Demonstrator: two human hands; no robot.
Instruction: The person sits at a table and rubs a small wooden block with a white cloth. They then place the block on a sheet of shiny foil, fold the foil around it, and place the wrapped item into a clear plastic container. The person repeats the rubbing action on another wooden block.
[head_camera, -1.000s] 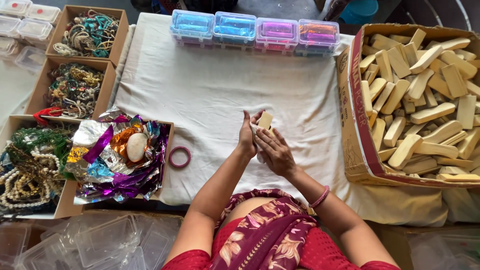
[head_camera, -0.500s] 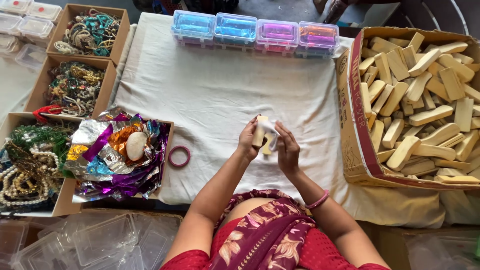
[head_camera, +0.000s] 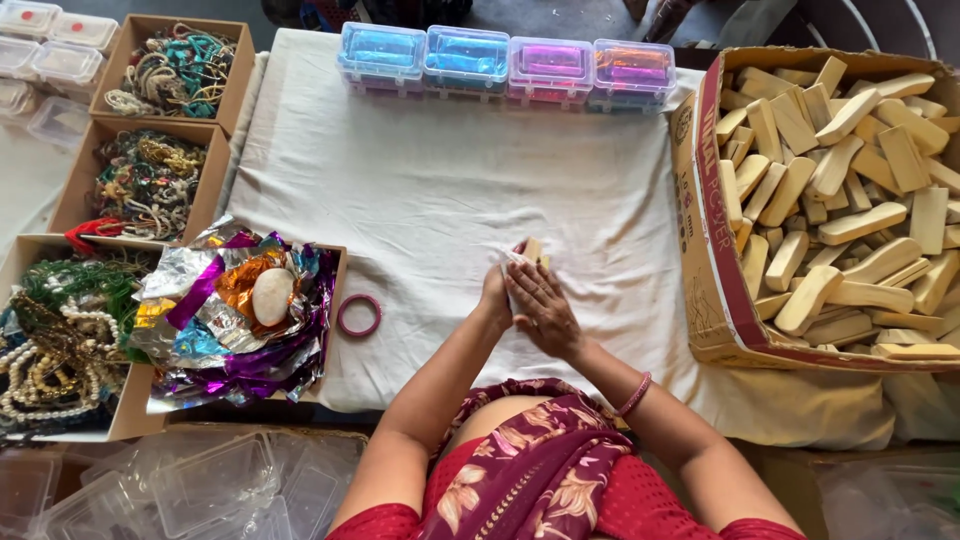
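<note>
White cloth (head_camera: 420, 200); both hands' fingers closed around wooden block (head_camera: 533, 249), right hand (head_camera: 543, 308) now overlapping left hand (head_camera: 494, 296).

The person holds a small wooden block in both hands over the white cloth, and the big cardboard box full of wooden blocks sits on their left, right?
Not quite. The head view shows the cardboard box of wooden blocks on the person's right; both hands, left hand and right hand, do hold a small wooden block over the white cloth.

craft workshop | bead boxes (head_camera: 150, 185) | wooden blocks carton (head_camera: 835, 200) | foil scraps (head_camera: 235, 320)
</note>
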